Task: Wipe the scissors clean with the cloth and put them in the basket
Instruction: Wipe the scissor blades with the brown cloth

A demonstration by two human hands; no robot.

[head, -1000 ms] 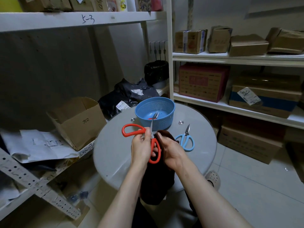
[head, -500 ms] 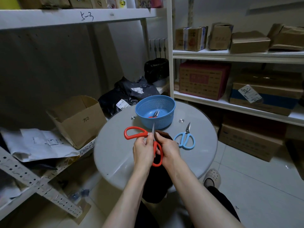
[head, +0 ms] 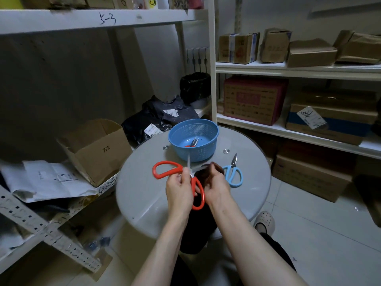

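My left-hand grip [head: 179,188] is closed on the red-handled steel scissors [head: 177,168] near the pivot, holding them above the tabletop with blades splayed wide. One blade points up, the other angles into the dark brown cloth [head: 203,175] that my right-hand grip [head: 216,184] pinches around it. The scissors look stiff, light and slick on the steel; I judge the plastic loops or the pivot the safe hold, never a bare edge. The cloth is soft and limp, and its tail hangs past the rim of the round grey tabletop [head: 144,193]. Just beyond, the blue plastic mesh basket [head: 198,153] holds another pair of scissors [head: 192,142], and small pale-blue-handled scissors [head: 233,166] lie beside my right hand.
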